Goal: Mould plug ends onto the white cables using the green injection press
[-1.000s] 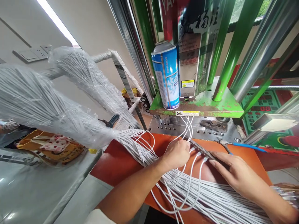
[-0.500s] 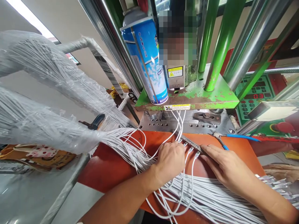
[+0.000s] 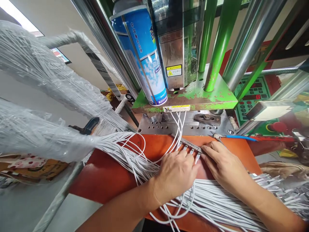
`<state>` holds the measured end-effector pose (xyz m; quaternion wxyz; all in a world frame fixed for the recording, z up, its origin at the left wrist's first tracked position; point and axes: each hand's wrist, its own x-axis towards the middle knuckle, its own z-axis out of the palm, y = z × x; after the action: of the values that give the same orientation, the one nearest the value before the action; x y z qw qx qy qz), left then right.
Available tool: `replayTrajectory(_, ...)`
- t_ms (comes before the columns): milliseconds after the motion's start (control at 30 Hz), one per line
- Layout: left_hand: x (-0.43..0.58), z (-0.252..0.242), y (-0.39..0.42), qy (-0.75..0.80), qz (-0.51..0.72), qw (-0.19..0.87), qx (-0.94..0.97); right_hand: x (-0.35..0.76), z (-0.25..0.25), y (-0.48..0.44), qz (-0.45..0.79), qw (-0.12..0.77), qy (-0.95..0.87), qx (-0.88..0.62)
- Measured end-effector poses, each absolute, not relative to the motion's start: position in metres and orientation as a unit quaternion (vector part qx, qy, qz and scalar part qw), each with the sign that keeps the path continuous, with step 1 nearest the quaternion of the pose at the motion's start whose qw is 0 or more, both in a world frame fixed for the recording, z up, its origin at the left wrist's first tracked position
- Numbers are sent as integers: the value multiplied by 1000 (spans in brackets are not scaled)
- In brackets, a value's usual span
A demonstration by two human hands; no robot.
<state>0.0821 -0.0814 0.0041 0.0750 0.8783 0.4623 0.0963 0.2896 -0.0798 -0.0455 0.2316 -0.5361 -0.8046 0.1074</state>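
Observation:
A narrow metal fixture bar (image 3: 188, 144) lies slantwise on the orange work surface, with several white cable plugs (image 3: 192, 151) set along its near edge. My left hand (image 3: 177, 172) is closed over the cables just below the bar, its thumb and fingertips at the rightmost plug (image 3: 197, 157). My right hand (image 3: 223, 164) grips the bar's right end between thumb and fingers. Beneath both forearms runs a thick bundle of white cables (image 3: 217, 196). My left fingers partly hide the plugs and their cables.
Behind the bar stands a press with a green plate (image 3: 207, 100) and a drilled metal bed (image 3: 154, 124); a few white cables enter between them. A blue spray can (image 3: 145, 61) rests on the plate. Blue-handled pliers (image 3: 231, 137) lie right. Plastic-wrapped cables (image 3: 48, 135) hang left.
My left hand has moved along the bar from the left-hand plugs to the rightmost one. My right hand keeps its hold on the bar's end. The whole view has shifted slightly.

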Motion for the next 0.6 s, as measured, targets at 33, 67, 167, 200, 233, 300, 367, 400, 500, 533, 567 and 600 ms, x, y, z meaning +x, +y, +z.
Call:
replayTrajectory(33, 84, 2, -83, 459, 92, 82, 880, 289, -46, -79, 113, 230, -806, -534)
replayTrajectory(67, 86, -1, -85, 458, 86, 90, 880, 289, -46, -79, 118, 229, -807, -531)
replayTrajectory(167, 90, -8, -85, 469, 71, 115, 873, 289, -47, -79, 128, 227, -810, -525)
replayTrajectory(200, 92, -11, -84, 479, 68, 120, 867, 289, -47, -79, 131, 226, -812, -522)
replayTrajectory(233, 93, -13, -82, 490, 66, 124, 860, 289, -47, -79, 132, 226, -813, -519)
replayTrajectory(300, 96, -15, -80, 513, 69, 126, 846, 289, -46, -79, 131, 229, -816, -514)
replayTrajectory(367, 99, -15, -79, 529, 70, 130, 836, 289, -45, -79, 129, 234, -818, -510)
replayTrajectory(400, 100, -14, -79, 533, 69, 134, 833, 288, -45, -79, 127, 236, -818, -510)
replayTrajectory(500, 101, -10, -79, 535, 61, 150, 829, 287, -43, -80, 125, 238, -819, -507)
replayTrajectory(533, 102, -9, -79, 535, 61, 155, 828, 287, -43, -80, 126, 236, -821, -504)
replayTrajectory(567, 102, -9, -79, 535, 63, 160, 827, 287, -43, -80, 128, 234, -823, -502)
replayTrajectory(600, 102, -9, -79, 536, 66, 163, 826, 286, -43, -79, 130, 234, -825, -498)
